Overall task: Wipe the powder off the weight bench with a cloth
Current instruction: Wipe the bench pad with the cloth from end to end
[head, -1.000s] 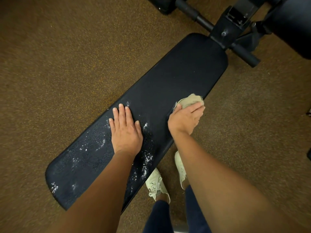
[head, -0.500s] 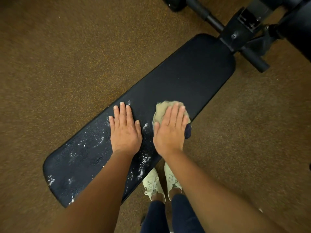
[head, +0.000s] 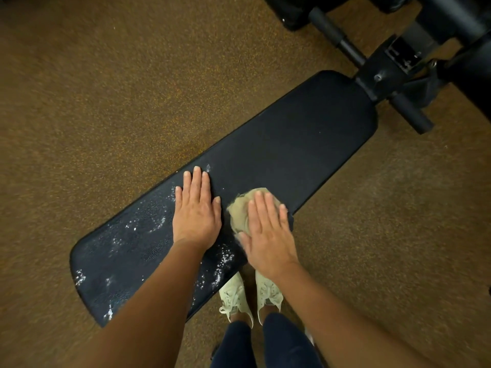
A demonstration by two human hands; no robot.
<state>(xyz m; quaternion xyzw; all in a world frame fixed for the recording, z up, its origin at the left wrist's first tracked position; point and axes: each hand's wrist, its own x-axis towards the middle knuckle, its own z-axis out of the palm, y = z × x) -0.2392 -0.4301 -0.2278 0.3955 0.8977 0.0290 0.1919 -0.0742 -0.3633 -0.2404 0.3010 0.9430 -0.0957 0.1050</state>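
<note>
Two hands lie flat on the weight bench (head: 292, 144) in my head-camera view.
I see the right hand (head: 268, 235) pressing the tan cloth (head: 240, 211) onto the pad, fingers (head: 261, 205) straight and close together, curled round nothing. The cloth bulges out left of those fingers. The left hand (head: 196, 208) rests palm-down just beside it, fingers extended, holding nothing. White powder (head: 132, 227) speckles the pad left of and behind the left fingers.
</note>
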